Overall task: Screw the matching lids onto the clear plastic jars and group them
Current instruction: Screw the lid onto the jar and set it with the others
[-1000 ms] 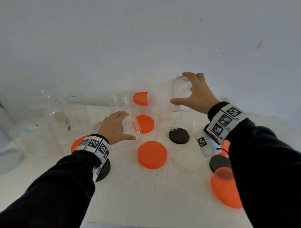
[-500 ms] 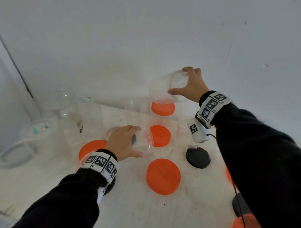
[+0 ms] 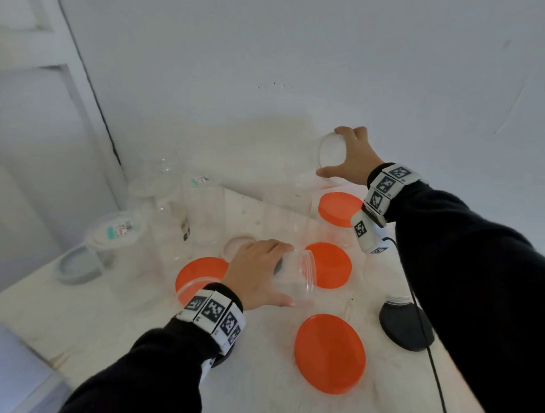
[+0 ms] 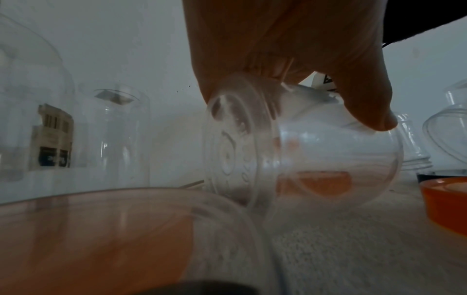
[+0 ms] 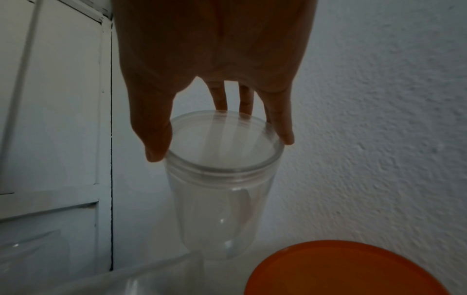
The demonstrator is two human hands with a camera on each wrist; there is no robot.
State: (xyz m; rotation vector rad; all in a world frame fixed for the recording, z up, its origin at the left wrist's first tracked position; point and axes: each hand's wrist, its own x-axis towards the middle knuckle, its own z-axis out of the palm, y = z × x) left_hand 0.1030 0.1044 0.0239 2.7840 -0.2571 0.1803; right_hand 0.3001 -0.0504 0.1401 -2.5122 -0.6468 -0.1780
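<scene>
My left hand [image 3: 286, 275] grips a small clear jar [image 3: 298, 279] tipped on its side, its mouth facing right, just above the white table [image 3: 256, 386]. In the left wrist view the left hand [image 4: 295, 111] clasps that jar [image 4: 303, 155] from above. My right hand [image 3: 331, 151] holds a tall clear jar [image 3: 313, 186] by its rim near the back wall. The right wrist view shows thumb and fingers [image 5: 283, 131] around the open mouth of this upright jar [image 5: 222, 179]. Orange lids lie at the front [image 3: 330, 352], the middle [image 3: 332, 266], the back [image 3: 339, 208] and the left [image 3: 199, 273].
Several clear jars [image 3: 203, 215] and a lidded tub [image 3: 117, 233] stand at the back left. A black lid [image 3: 405, 328] lies at the right beside a dangling cable. Another dark lid [image 3: 221, 359] sits under my left wrist. A door frame [image 3: 85, 89] rises at the left.
My right hand has carried the tall jar back toward the wall and turned it from tilted to upright. The left hand keeps its grip on the small jar and has barely moved.
</scene>
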